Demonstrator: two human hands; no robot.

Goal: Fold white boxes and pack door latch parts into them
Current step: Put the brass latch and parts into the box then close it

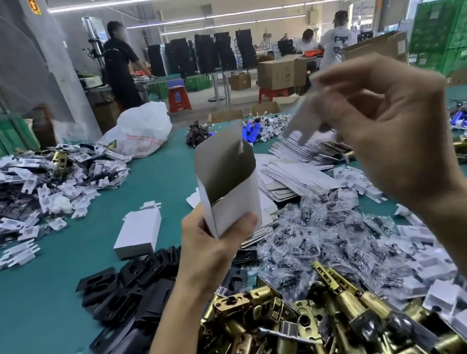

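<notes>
The left hand [215, 241] grips the lower part of an upright white cardboard box [228, 183], with the thumb across its front face and the fingers behind. The box's mouth is open at the top, with 1 flap standing up at the back. It is held in the air above the green table [34, 315].

The right hand [393, 133] is raised to the right of the box with its fingers curled. It seems to pinch a flat white card piece [303, 123] between thumb and fingertips, but motion blur hides what the piece is.

The step looks like loading the opened box. A low, light left grip should let the walls hold square rather than bow inward. The card should go in edge-first, lined up with the wide side and slid down the back wall, leaving room in front.

The brass door latches [282, 337], black metal plates [127, 288] and clear plastic bags of small parts [312, 240] lie heaped just below. Lowering the box toward them would shorten each reach.
</notes>
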